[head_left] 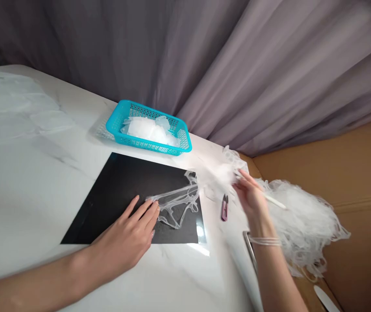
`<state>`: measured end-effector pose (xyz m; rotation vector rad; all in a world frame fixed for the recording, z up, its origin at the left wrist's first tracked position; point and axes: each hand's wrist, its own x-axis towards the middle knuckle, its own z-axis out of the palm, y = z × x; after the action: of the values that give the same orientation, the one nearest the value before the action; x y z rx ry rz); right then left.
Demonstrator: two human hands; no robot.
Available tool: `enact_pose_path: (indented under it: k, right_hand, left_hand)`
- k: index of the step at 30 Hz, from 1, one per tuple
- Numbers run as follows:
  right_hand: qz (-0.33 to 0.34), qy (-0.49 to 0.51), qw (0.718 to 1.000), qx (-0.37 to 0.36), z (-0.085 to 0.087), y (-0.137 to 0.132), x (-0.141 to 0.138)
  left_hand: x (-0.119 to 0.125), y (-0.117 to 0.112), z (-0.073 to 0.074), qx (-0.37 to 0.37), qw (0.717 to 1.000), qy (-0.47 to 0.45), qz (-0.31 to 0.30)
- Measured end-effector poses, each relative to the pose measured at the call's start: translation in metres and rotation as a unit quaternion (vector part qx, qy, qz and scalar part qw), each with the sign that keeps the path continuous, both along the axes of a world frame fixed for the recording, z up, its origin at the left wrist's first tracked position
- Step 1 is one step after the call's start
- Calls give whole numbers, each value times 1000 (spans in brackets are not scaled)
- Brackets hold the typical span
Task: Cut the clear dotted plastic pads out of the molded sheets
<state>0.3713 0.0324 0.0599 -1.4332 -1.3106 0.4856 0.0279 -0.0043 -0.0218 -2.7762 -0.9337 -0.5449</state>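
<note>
My left hand (pixel 130 236) lies flat with its fingers stretched out on the black mat (pixel 104 203). Its fingertips press the left end of a sheer white cut-out scrap (pixel 180 201) with thin, looping edges. Off the mat's right side, my right hand (pixel 252 195) is closed around a slim white pen-like stick (pixel 276 200), whose end sticks out behind the hand. Blurred white sheer material (pixel 217 173) is at its fingertips; whether the fingers pinch it I cannot tell. Just left of that hand lie small pink thread snips (pixel 224 209), blades pointing away from me.
A blue plastic basket (pixel 117 125) holding white translucent pieces (pixel 149 130) stands behind the mat. Sheer white sheets (pixel 16 104) cover the table's far left. A heap of white scraps (pixel 302 216) rests on the brown seat (pixel 360 195) at right. Grey curtains (pixel 133 47) hang behind.
</note>
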Motion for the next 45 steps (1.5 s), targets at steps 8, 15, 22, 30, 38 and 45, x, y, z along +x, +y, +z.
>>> enact_pose_path:
  k: [8,15,22,30,38,45]
  right_hand:
    - [-49,191,980,-21,18,-43,2]
    - [185,421,880,-116,37,-53,-122]
    - [216,425,871,-119,40,-55,-137]
    - [158,438,879,-105,33,-54,-133]
    - [162,348,919,-94,35,-62,-141]
    - [158,359,916,-86,33,-62,-140]
  left_hand:
    - [-4,11,16,-93,989,-116,-17]
    - [-10,30,78,-352,863,-359,55]
    - [-16,27,108,-606,663,-436,-55]
    - [-15,23,109,-623,650,-434,-11]
    - [-14,23,102,-610,672,-420,9]
    - [-14,22,104,-633,646,-427,-11]
